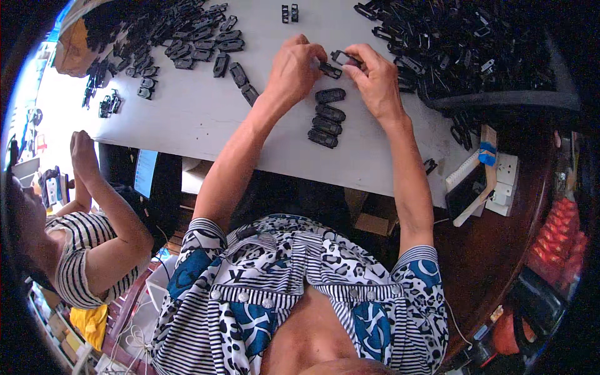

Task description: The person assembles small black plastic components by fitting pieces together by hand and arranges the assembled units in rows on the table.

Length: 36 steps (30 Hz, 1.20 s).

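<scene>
Over the white table (pixel 206 125), my left hand (pixel 295 70) pinches a small black plastic part (pixel 330 70) between thumb and fingers. A second black piece, a frame-like part (pixel 341 58), is gripped in the fingertips of my right hand (pixel 377 78). The two pieces are close together; whether they touch I cannot tell. Just below my hands lies a short column of similar oblong black parts (pixel 330 112), side by side. Left of my left wrist, a line of black parts (pixel 238 74) runs up toward a spread of more such parts (pixel 203 45).
A large heap of black parts (pixel 456 50) fills the far right. Two small black pieces (pixel 289 13) stand at the far edge. On the right are a wooden stick with blue tape (pixel 487 155) and a white power strip (pixel 503 184). Another person's hand (pixel 84 153) is at the left.
</scene>
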Tool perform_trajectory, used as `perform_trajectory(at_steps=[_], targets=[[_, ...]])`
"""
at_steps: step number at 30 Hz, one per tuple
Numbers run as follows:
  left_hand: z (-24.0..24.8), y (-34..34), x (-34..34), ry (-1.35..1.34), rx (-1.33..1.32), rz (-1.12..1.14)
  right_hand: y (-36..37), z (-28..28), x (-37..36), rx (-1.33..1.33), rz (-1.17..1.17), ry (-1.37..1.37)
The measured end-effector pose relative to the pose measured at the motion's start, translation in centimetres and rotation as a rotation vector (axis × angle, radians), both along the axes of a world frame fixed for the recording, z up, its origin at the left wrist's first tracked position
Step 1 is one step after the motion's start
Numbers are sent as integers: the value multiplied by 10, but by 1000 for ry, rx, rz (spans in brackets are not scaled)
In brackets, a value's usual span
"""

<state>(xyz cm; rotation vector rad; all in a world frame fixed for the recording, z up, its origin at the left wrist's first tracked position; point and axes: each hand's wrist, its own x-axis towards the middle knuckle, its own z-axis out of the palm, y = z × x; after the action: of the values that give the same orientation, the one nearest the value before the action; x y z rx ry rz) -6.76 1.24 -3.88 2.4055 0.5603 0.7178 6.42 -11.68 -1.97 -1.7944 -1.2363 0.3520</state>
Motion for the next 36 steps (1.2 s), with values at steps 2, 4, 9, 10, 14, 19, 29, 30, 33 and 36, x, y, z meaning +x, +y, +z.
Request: perform_trajectory(at_steps=[2,4,9,10,14,19,29,30,33,36], targets=[[-1,-3,3,7,-38,19,-2,0,0,2,48,-63],[0,-5,5,28,-12,27,-3,-1,1,4,93,-127],[0,-5,5,20,-58,10,0,-4,7,28,96,-419],[-1,-5,5,3,-81,5,0,-5,7,29,98,-419],[-3,-4,5,49,-12,15,1,-7,9,38,107,-312],[-5,-1,6,34,-36,-2,4,-13,16,57,174,-402],[1,-3,3,36,-55,-26,6,-10,12,-25,217,-709],[5,-1,2,73,-54,-58,7,-10,11,-50,209,-680],[1,23,3,79,58,-20,0,-9,3,-37,223,-643],[12,53,16,49,242,182,-10,-2,-10,-60,255,-577]])
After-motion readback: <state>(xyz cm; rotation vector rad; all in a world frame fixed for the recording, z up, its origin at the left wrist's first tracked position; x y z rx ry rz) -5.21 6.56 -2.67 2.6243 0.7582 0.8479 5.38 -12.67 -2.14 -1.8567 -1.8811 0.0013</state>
